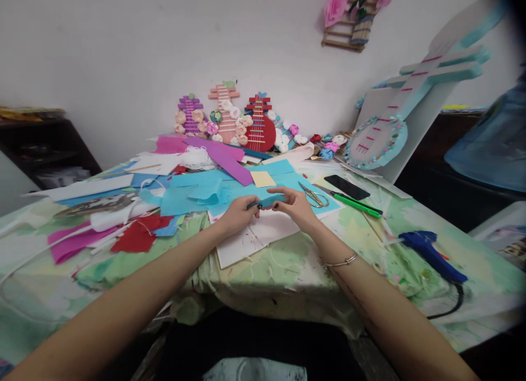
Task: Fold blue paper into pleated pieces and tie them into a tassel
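Observation:
Between my two hands is a small blue piece (271, 200), perhaps folded paper or foam, held just above a white board (234, 249). My left hand (241, 214) pinches its left end between thumb and fingers. On the other end, the fingers and thumb of my right hand (296, 206) close round it. Light blue sheets (181, 200) lie beyond my hands, with a small cream square (263, 178) on top. Gold-handled scissors (315, 197) rest to the right of my right hand, near a green utility knife (357, 204).
A blue glue gun (435, 256) with a black cord lies at the right. Beside the knife is a black phone (347, 187). Paper scraps, red felt (139, 234) and white yarn (197, 158) cover the left. Decorated lute models (261, 129) line the wall; a large one (378, 142) leans right.

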A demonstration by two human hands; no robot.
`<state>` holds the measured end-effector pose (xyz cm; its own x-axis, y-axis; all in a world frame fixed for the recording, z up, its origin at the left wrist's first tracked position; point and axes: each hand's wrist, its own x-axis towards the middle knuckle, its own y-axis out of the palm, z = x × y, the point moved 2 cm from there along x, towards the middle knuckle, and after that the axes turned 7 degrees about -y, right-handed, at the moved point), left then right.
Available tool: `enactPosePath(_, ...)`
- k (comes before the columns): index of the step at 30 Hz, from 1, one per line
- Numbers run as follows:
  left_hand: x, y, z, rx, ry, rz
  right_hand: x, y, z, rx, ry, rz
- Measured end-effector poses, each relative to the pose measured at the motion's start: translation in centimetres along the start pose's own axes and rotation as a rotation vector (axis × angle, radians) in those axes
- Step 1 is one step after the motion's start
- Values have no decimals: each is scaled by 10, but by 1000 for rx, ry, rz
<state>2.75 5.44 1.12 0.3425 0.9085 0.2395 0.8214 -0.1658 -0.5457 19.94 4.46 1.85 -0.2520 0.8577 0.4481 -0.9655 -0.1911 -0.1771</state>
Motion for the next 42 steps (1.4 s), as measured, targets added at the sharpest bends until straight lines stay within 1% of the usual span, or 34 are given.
enactPosePath(3, 0, 1, 2, 29, -4, -13, -1, 1, -3, -49, -2, 11)
enactPosePath(8, 0, 1, 5, 19, -46, 43, 3, -6, -16, -107, 14, 11)
enactPosePath(14, 3, -3, 4, -45, -140, 36, 8, -16, -19, -16, 91, 7)
enactPosePath(20, 4, -1, 4, -153, -208, 55, 10, -20, -17, 57, 160, -11)
enactPosePath(22, 4, -1, 4, -189, -224, 43, 10, -22, -17, 67, 169, -29)
enactPosePath(28, 3, -8, 3, -225, -272, -46, 9, -32, -17, 29, 202, -131)
enactPosePath(34, 5, -12, 8, -214, -265, -83, 13, -43, -23, -106, 210, -225)
enactPosePath(38, 6, -13, 14, -190, -250, -96, 17, -60, -30, -276, 152, -359)
enactPosePath(40, 7, -13, 16, -174, -236, -97, 19, -70, -34, -402, 127, -432)
enactPosePath(42, 8, -12, 17, -152, -216, -89, 19, -75, -39, -532, 114, -474)
